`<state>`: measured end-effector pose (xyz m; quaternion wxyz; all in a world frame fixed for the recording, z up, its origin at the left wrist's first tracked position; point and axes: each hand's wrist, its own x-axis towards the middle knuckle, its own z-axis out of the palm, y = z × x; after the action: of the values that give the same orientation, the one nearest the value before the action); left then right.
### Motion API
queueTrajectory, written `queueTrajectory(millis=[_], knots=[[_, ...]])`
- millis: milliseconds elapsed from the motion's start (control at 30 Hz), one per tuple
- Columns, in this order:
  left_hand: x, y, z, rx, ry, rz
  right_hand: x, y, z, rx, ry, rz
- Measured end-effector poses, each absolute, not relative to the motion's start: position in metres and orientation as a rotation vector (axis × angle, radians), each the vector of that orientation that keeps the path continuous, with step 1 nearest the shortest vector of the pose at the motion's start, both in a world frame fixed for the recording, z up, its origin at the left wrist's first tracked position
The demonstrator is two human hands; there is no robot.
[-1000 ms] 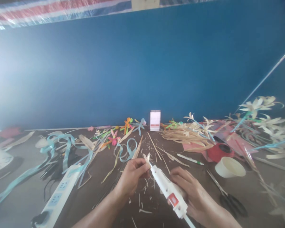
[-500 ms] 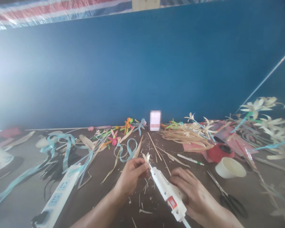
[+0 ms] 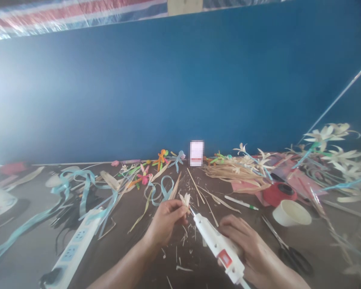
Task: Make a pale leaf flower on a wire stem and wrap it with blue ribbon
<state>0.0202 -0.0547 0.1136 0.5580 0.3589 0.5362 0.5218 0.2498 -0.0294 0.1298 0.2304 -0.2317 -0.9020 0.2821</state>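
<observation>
My left hand (image 3: 170, 220) pinches a small pale flower (image 3: 185, 199), its narrow petals pointing up, made of what looks like dried husk. Closed around a white glue gun (image 3: 216, 245) with a red switch, my right hand (image 3: 243, 245) has it slanting up and left. The gun's metal tip is close beside the base of the flower; whether they touch, I cannot tell. Part of the gun's grip is hidden behind my right fingers. Small pale scraps (image 3: 184, 268) lie on the dark table below both hands.
Scissors (image 3: 284, 243), a white cup (image 3: 291, 212), a red tape roll (image 3: 279, 194) and a pen (image 3: 241, 202) lie to the right. Finished pale flowers (image 3: 325, 136) stand far right. On the left are a power strip (image 3: 75, 249) and blue ribbon (image 3: 84, 192). A blue panel (image 3: 180, 88) rises behind.
The glue gun and my right hand have shifted slightly right and down, so the tip is a little lower and farther from the petals. My left hand has barely moved.
</observation>
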Motion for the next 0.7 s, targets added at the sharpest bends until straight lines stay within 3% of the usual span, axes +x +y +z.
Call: queueTrajectory(millis=[133, 300, 467, 600, 700], knots=[[0.018, -0.053, 0.109, 0.839, 1.329, 1.223, 0.271, -0.029, 0.104, -0.893, -2.236, 0.739], [0.02, -0.049, 0.101, 0.897, 1.335, 1.247, 0.302, -0.009, 0.06, -1.484, -2.189, 0.29], [0.035, -0.043, 0.097, 0.905, 1.308, 1.252, 0.318, 0.013, 0.017, -1.698, -2.277, 0.018], [0.044, -0.041, 0.098, 0.935, 1.331, 1.268, 0.32, 0.021, 0.01, -1.725, -2.325, 0.033], [0.048, -0.042, 0.102, 1.009, 1.386, 1.271, 0.304, 0.019, 0.034, -1.608, -2.215, 0.174]])
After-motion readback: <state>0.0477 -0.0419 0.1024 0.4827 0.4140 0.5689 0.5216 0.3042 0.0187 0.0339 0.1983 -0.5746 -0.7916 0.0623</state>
